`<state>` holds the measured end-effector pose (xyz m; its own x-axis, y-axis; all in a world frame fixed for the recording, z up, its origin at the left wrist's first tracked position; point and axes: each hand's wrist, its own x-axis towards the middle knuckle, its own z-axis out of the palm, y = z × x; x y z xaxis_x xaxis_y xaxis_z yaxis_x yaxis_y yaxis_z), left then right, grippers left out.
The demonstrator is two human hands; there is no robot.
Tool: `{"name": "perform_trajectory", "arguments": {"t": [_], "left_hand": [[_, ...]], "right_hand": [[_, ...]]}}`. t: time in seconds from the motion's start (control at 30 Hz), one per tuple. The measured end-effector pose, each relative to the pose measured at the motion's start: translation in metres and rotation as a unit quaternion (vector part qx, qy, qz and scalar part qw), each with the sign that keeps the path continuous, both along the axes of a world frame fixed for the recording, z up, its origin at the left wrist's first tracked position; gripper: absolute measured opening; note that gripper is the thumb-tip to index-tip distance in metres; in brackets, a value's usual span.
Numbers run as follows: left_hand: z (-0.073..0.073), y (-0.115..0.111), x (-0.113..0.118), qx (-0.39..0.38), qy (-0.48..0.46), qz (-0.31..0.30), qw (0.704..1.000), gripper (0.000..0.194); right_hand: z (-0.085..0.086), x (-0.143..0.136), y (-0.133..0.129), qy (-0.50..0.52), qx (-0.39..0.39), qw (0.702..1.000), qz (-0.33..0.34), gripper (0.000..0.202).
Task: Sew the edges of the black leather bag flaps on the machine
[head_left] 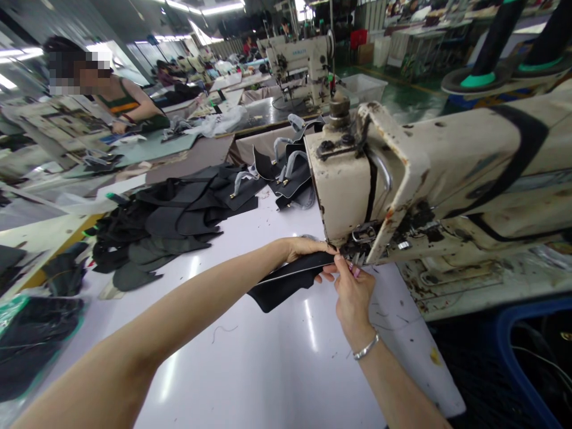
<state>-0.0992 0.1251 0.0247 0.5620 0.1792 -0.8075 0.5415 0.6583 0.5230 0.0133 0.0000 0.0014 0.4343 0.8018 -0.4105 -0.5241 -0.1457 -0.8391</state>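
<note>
A black, leather-like piece (286, 289) with a pale line along its edge is held just left of the sewing machine's needle area (357, 244). My left hand (306, 247) is closed on this piece, with fingertips showing beneath it. At the piece's right end, my right hand (355, 292) is closed with its fingers pinched together beside the presser foot. A small pink object (354, 271) shows between the right fingers; its kind is mostly hidden. The bracelet (366, 347) is on my right wrist. The worn, cream sewing machine (344, 185) stands over both hands.
A heap of black cut pieces (174, 214) lies at the back left of the white table (250, 369). Black pieces with wrapped handles (290, 176) sit behind the machine head. A blue bin (504, 339) stands at right. Another person (129, 107) works at far left.
</note>
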Motion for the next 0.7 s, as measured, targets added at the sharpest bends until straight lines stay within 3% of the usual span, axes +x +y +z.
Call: {"name": "perform_trajectory", "arguments": {"t": [0.2,0.37,0.5,0.7], "left_hand": [[-0.008,-0.007,0.000,-0.027,-0.022,0.059,0.998,0.034],[-0.013,-0.018,-0.002,-0.016,-0.038,0.132,0.990,0.029],[-0.009,-0.033,0.001,-0.014,-0.042,0.200,0.979,0.029],[0.001,-0.068,0.016,-0.045,-0.023,0.329,0.943,0.037]], "right_hand": [[-0.003,0.002,0.002,-0.017,0.003,1.000,0.013,0.035],[0.004,0.005,0.002,-0.047,-0.017,0.998,0.022,0.039],[0.007,0.005,0.002,-0.042,-0.024,0.999,0.020,0.038],[-0.005,0.008,0.001,-0.070,-0.033,0.997,0.012,0.038]]}}
